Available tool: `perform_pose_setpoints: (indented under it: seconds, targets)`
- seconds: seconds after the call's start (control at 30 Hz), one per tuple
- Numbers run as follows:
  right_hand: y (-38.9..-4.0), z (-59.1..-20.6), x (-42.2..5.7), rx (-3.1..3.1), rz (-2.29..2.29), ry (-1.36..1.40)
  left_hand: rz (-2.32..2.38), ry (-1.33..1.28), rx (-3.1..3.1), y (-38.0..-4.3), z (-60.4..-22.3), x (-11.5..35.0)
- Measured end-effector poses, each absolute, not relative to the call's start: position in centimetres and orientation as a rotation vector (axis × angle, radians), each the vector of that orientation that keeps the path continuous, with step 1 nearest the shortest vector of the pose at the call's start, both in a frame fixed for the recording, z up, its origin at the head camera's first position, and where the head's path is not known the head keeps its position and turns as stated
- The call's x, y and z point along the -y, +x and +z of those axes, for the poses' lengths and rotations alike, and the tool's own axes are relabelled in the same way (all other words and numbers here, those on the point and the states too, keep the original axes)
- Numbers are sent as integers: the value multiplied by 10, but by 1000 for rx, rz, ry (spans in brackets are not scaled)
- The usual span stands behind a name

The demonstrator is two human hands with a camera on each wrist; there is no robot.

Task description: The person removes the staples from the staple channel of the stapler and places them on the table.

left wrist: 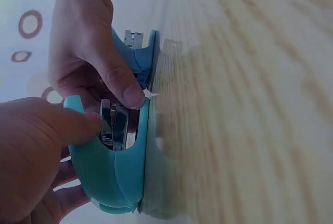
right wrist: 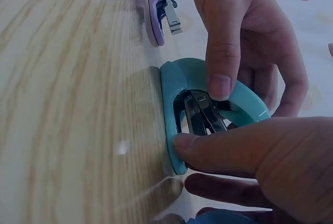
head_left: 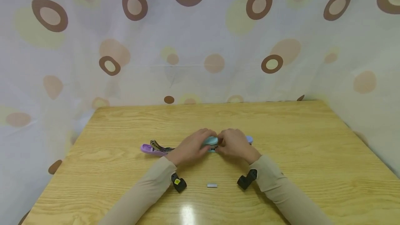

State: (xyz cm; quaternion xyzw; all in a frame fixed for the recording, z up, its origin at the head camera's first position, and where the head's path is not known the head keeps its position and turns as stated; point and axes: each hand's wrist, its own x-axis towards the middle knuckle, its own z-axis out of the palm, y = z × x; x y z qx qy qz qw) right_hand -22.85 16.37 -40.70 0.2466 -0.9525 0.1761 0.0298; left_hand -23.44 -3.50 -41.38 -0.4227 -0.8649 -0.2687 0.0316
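A teal stapler (head_left: 211,141) stands on the table between both hands, its top arm lifted from the base and its metal parts showing in the wrist views. My left hand (head_left: 191,148) grips its top arm, thumb (right wrist: 220,81) on the near side and fingers behind. At the front end, my right hand (head_left: 235,144) pinches the base, its thumb (left wrist: 130,91) low beside the metal; its other fingers are partly hidden. Left of these hands lies a purple stapler (head_left: 147,149), opened wide. A blue stapler (head_left: 249,139) sits behind the right hand, mostly hidden in the head view.
One short strip of staples (head_left: 211,185) lies on the wooden table (head_left: 312,148), nearer to me than the hands. Black cameras are strapped to both wrists. A patterned curtain (head_left: 193,79) hangs behind the table and along its sides.
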Motion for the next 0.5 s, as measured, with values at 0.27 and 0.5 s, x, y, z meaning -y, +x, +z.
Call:
perform_pose_setpoints:
  seconds: [0.27,0.5]
  targets:
    - [-228,-407,-165,2917,478,765,-834,-1372,2610,-237,-417,36]
    - [-229,-409,-166,2913,502,786,-835,-1391,2597,-236,-417,37]
